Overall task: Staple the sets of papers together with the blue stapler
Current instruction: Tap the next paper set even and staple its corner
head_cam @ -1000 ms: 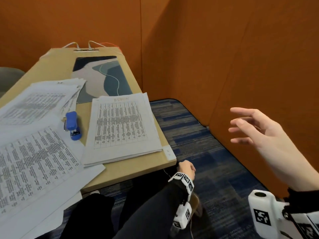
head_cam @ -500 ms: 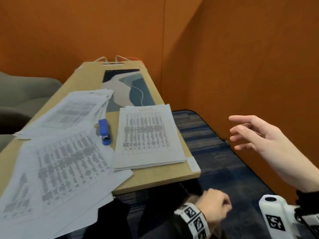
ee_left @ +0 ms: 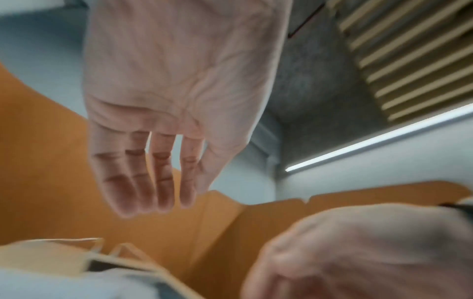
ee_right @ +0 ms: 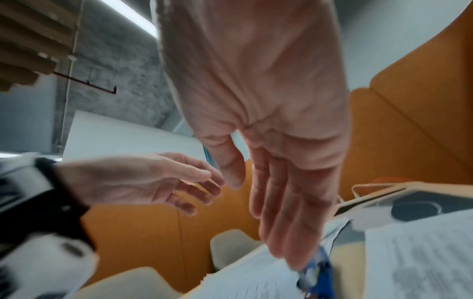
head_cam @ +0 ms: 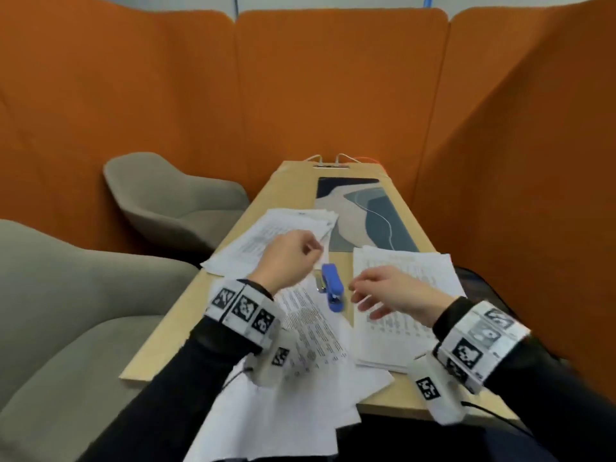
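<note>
The blue stapler [head_cam: 331, 288] lies on the wooden table [head_cam: 293, 181] between the paper sets; in the right wrist view the stapler [ee_right: 320, 269] shows just past my fingertips. One paper stack [head_cam: 430, 268] lies to its right, another stack [head_cam: 286, 225] at the far left, and a fanned set [head_cam: 320, 358] hangs over the near edge. My left hand [head_cam: 300, 253] hovers just left of the stapler, fingers relaxed and holding nothing [ee_left: 143, 178]. My right hand [head_cam: 365, 293] hovers just right of it over the right stack, fingers straight and empty [ee_right: 286, 218].
A patterned desk mat [head_cam: 363, 211] covers the far part of the table, with cables [head_cam: 330, 159] at the far edge. Two grey chairs [head_cam: 166, 201] [head_cam: 56, 295] stand on the left. Orange partition walls [head_cam: 333, 95] close in the back and right.
Both hands came over the table: the left rose from beside the lap, the right swung in from the right. They now flank the stapler. The head view turned left and up.
</note>
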`<state>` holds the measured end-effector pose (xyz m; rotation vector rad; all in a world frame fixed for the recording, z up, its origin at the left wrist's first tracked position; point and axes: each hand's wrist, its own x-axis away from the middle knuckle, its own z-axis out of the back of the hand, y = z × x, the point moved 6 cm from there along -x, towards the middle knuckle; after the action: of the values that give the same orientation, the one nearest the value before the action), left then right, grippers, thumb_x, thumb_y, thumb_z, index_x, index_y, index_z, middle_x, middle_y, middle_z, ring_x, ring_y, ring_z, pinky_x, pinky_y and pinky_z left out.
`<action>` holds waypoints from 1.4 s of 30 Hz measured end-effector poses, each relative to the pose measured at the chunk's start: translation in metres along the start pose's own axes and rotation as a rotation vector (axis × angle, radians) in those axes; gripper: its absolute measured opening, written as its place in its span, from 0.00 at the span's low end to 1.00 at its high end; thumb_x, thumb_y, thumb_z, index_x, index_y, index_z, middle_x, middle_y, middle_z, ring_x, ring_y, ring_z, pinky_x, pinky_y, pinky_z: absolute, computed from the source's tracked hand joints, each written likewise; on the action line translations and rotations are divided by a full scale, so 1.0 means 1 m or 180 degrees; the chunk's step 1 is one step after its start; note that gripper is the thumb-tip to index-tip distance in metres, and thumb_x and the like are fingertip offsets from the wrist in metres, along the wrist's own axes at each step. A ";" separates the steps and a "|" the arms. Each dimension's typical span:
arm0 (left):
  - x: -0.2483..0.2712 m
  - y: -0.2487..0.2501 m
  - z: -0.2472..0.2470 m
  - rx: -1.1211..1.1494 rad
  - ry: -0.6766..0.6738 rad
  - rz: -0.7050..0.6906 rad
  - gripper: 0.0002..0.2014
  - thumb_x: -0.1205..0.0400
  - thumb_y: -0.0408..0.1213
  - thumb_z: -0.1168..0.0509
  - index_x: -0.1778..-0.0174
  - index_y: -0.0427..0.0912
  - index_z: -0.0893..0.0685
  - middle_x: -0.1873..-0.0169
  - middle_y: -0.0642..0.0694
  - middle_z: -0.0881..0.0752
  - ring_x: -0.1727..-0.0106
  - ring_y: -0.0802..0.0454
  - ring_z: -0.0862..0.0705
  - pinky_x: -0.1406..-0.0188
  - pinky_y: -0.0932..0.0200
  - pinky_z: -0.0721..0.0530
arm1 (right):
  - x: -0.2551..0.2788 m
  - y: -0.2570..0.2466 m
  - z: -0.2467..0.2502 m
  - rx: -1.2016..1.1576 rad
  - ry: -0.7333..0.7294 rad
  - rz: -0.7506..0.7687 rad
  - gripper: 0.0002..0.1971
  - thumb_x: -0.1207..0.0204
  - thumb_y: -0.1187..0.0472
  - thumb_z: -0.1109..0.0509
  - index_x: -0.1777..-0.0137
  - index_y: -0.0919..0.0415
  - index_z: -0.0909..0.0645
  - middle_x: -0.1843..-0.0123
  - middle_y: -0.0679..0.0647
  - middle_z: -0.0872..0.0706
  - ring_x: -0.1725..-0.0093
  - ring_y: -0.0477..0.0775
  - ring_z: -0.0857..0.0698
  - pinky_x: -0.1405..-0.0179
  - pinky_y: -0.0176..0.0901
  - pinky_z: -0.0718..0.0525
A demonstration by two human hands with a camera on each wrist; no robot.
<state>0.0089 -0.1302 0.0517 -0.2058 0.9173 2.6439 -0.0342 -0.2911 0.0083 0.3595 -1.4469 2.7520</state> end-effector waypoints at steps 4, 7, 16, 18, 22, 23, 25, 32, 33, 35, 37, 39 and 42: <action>-0.036 -0.110 0.003 -0.1124 -0.0736 0.0833 0.22 0.16 0.41 0.38 0.27 0.37 0.27 0.29 0.40 0.23 0.30 0.42 0.24 0.33 0.51 0.24 | -0.044 0.000 -0.055 0.0335 -0.0439 -0.0288 0.13 0.16 0.60 0.41 0.36 0.61 0.21 0.46 0.53 0.19 0.52 0.50 0.20 0.67 0.37 0.20; -0.033 -0.158 -0.004 -0.1575 -0.1198 0.1149 0.34 0.18 0.53 0.37 0.22 0.35 0.36 0.25 0.38 0.29 0.27 0.41 0.27 0.29 0.50 0.26 | -0.071 0.002 -0.072 0.0306 -0.0355 -0.0416 0.19 0.17 0.64 0.41 0.28 0.66 0.25 0.45 0.54 0.23 0.50 0.53 0.22 0.68 0.37 0.21; -0.047 -0.198 -0.013 -0.1809 -0.1629 0.1170 0.47 0.34 0.62 0.24 0.24 0.47 0.35 0.29 0.42 0.30 0.28 0.42 0.31 0.32 0.48 0.28 | -0.122 0.020 -0.072 0.0303 -0.0008 -0.0844 0.09 0.19 0.61 0.42 0.41 0.59 0.27 0.59 0.50 0.29 0.58 0.52 0.25 0.75 0.38 0.21; -0.047 -0.198 -0.013 -0.1766 -0.1661 0.1224 0.48 0.38 0.63 0.22 0.26 0.48 0.34 0.30 0.42 0.29 0.30 0.42 0.29 0.34 0.47 0.26 | -0.124 0.022 -0.069 0.0260 0.0036 -0.0886 0.09 0.19 0.62 0.42 0.42 0.59 0.26 0.57 0.51 0.28 0.56 0.53 0.25 0.77 0.37 0.21; -0.045 -0.206 -0.011 -0.1764 -0.1670 0.1311 0.54 0.40 0.66 0.23 0.23 0.47 0.37 0.28 0.43 0.31 0.30 0.41 0.26 0.33 0.44 0.26 | -0.132 0.024 -0.069 0.0276 0.0029 -0.0952 0.14 0.19 0.64 0.42 0.35 0.62 0.26 0.50 0.54 0.26 0.51 0.56 0.23 0.80 0.37 0.20; -0.045 -0.208 -0.011 -0.1691 -0.1657 0.1329 0.54 0.40 0.65 0.22 0.23 0.46 0.38 0.28 0.44 0.29 0.30 0.42 0.25 0.33 0.46 0.26 | -0.134 0.024 -0.068 0.0251 0.0029 -0.0967 0.13 0.19 0.64 0.42 0.36 0.62 0.25 0.48 0.55 0.25 0.51 0.57 0.22 0.80 0.38 0.19; -0.044 -0.209 -0.010 -0.1490 -0.1671 0.1355 0.53 0.38 0.62 0.22 0.22 0.44 0.38 0.29 0.45 0.25 0.29 0.43 0.25 0.32 0.49 0.27 | -0.134 0.023 -0.068 0.0231 0.0034 -0.1000 0.11 0.19 0.63 0.42 0.40 0.61 0.24 0.50 0.56 0.24 0.51 0.58 0.21 0.79 0.37 0.19; -0.033 -0.195 0.006 -0.0697 -0.1522 0.1072 0.34 0.25 0.41 0.25 0.24 0.44 0.29 0.29 0.45 0.23 0.27 0.43 0.25 0.30 0.51 0.27 | -0.130 0.017 -0.069 0.0468 0.0000 -0.0923 0.17 0.19 0.63 0.41 0.32 0.63 0.27 0.49 0.57 0.23 0.53 0.58 0.21 0.69 0.42 0.20; -0.033 -0.193 0.013 -0.0480 -0.1484 0.1010 0.30 0.26 0.38 0.25 0.27 0.46 0.26 0.32 0.45 0.20 0.29 0.44 0.23 0.30 0.51 0.25 | -0.132 0.017 -0.069 0.0456 0.0077 -0.0845 0.16 0.19 0.62 0.41 0.33 0.64 0.27 0.52 0.55 0.24 0.56 0.54 0.21 0.68 0.41 0.22; -0.036 -0.186 0.031 -0.0003 -0.1436 0.0873 0.28 0.27 0.37 0.24 0.31 0.50 0.22 0.38 0.48 0.17 0.34 0.46 0.19 0.32 0.48 0.21 | -0.131 0.009 -0.068 0.0324 0.0263 -0.0572 0.16 0.22 0.58 0.36 0.36 0.62 0.28 0.54 0.53 0.23 0.58 0.49 0.23 0.59 0.42 0.18; -0.040 -0.174 0.052 0.0448 -0.1410 0.0705 0.26 0.28 0.35 0.23 0.34 0.50 0.21 0.42 0.49 0.14 0.40 0.49 0.15 0.39 0.48 0.15 | -0.131 -0.001 -0.062 0.0038 0.0430 -0.0202 0.27 0.30 0.51 0.28 0.34 0.55 0.32 0.42 0.51 0.19 0.45 0.50 0.19 0.40 0.50 0.17; -0.048 -0.161 0.073 0.0725 -0.1350 0.0482 0.25 0.29 0.35 0.21 0.36 0.46 0.19 0.44 0.46 0.12 0.43 0.48 0.12 0.44 0.46 0.13 | -0.126 -0.019 -0.052 -0.0413 0.0574 0.0037 0.29 0.32 0.54 0.25 0.33 0.53 0.34 0.39 0.51 0.17 0.39 0.54 0.17 0.37 0.51 0.19; -0.054 -0.137 0.102 0.1087 -0.1193 0.0170 0.22 0.30 0.31 0.21 0.40 0.45 0.16 0.45 0.41 0.11 0.45 0.44 0.11 0.47 0.43 0.12 | -0.113 -0.048 -0.038 -0.1207 0.0479 0.0247 0.19 0.27 0.65 0.28 0.36 0.64 0.22 0.41 0.61 0.12 0.44 0.61 0.12 0.40 0.61 0.15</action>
<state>0.1053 0.0200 0.0653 0.3864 1.2233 2.3989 0.0736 -0.2215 0.0033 0.0860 -1.9195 2.4145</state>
